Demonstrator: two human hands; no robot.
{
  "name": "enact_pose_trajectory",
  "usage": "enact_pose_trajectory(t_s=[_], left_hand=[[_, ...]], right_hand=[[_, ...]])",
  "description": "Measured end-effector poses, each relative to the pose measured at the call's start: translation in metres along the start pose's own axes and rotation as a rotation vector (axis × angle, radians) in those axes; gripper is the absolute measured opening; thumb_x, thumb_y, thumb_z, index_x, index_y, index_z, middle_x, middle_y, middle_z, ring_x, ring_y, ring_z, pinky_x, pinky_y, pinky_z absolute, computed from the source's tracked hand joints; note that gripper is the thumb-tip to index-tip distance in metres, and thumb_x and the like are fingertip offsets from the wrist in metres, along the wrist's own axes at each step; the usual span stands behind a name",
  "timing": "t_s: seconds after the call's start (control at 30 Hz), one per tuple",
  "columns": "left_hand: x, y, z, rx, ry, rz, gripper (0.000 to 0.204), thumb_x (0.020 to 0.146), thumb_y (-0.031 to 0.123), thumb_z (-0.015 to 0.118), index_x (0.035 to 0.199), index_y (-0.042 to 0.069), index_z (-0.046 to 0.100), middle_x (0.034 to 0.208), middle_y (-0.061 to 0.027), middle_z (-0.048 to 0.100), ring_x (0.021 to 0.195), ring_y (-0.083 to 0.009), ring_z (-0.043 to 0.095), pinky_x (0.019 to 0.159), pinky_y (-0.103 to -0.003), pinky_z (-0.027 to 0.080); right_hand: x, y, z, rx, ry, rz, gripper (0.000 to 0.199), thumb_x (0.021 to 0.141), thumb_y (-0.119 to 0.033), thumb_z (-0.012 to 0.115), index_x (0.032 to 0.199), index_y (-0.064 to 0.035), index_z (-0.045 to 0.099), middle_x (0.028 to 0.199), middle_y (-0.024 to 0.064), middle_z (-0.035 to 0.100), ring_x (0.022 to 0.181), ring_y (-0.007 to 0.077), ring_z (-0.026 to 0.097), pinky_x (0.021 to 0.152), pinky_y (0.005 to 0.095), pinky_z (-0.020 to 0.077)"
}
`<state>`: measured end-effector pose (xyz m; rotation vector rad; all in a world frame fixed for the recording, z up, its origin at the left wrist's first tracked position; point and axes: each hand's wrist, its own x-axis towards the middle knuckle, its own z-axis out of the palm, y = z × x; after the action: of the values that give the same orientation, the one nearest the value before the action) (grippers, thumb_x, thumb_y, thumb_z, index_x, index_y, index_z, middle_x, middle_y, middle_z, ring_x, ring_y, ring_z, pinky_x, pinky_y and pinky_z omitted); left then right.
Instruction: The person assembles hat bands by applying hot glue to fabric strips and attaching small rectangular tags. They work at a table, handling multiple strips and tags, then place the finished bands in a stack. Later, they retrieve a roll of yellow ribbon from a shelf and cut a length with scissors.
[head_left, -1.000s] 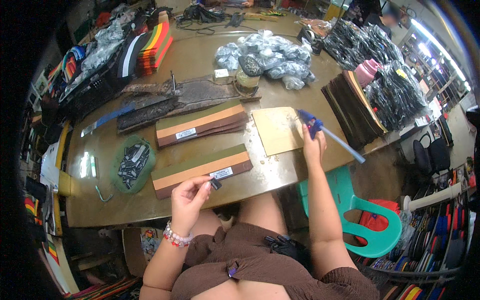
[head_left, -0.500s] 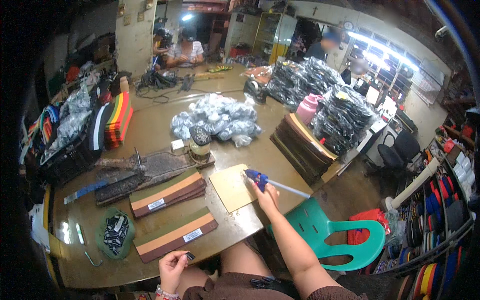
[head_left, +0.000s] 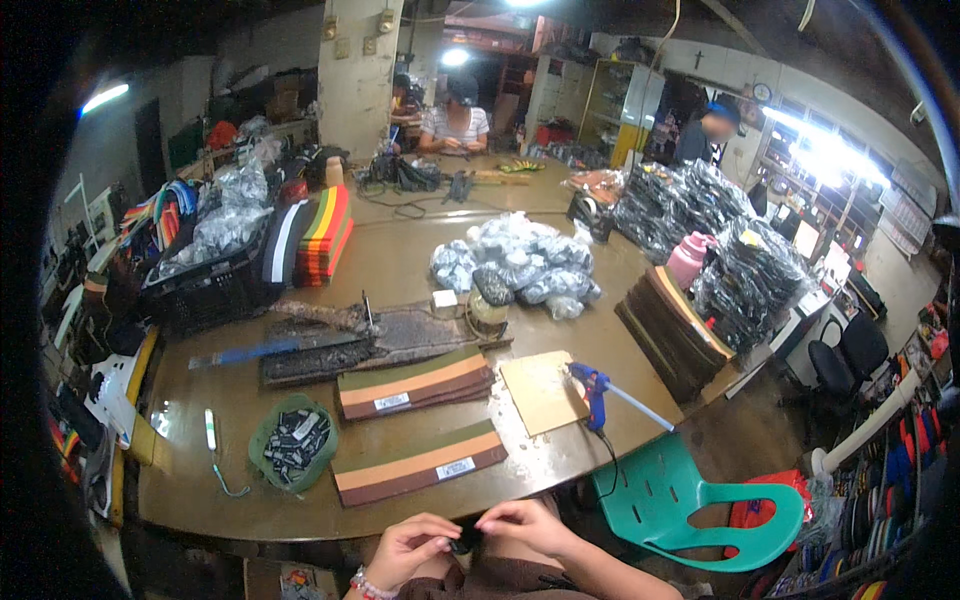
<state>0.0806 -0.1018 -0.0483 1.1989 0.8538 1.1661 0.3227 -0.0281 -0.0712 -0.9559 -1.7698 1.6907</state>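
Observation:
Both hands meet low in the picture, just below the table's front edge. My left hand (head_left: 408,546) and my right hand (head_left: 525,525) pinch a small black piece (head_left: 465,538) between their fingertips. On the brown table (head_left: 400,270) in front lie two stacks of brown, tan and dark green striped webbing, the near stack (head_left: 420,463) and the far stack (head_left: 415,384), each with a white label. A blue glue gun (head_left: 597,388) rests on the table beside a tan cardboard sheet (head_left: 541,391), apart from both hands.
A green bowl of small black parts (head_left: 292,444) sits front left. Clear bags of parts (head_left: 520,265), dark strap bundles (head_left: 690,205), colourful webbing stacks (head_left: 325,232) and a black crate (head_left: 205,290) crowd the table. A green plastic chair (head_left: 690,505) stands right. People work at the far end.
My right hand has let go of the glue gun, which now lies on the table, and come down to join my left hand on the small black piece. My view has tilted up.

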Motion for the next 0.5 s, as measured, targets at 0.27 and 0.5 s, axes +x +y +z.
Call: enact_pose_trajectory(t_s=[0.27,0.5], left_hand=[[0.008,-0.003,-0.002,-0.164,-0.221,-0.037,0.013,0.089,0.005,0.063,0.098,-0.001,0.07,0.11,-0.0127,0.061,0.099,-0.0205,0.062,0.084,-0.031,0.052],[0.005,-0.006,-0.011,-0.173,-0.246,-0.021,0.014,0.091,0.008,0.062,0.101,0.004,0.07,0.113,-0.0091,0.058,0.1,-0.0171,0.059,0.085,-0.029,0.05]], right_hand=[[0.009,-0.001,0.03,0.495,-0.417,0.188,0.02,0.089,-0.014,0.067,0.105,-0.0013,0.067,0.094,0.0003,0.067,0.085,0.0065,0.059,0.079,0.0227,0.0467],[0.006,-0.008,0.039,0.535,-0.332,0.255,0.011,0.08,-0.004,0.073,0.09,-0.0039,0.07,0.089,0.0014,0.07,0.083,0.0071,0.062,0.08,0.0238,0.0492]])
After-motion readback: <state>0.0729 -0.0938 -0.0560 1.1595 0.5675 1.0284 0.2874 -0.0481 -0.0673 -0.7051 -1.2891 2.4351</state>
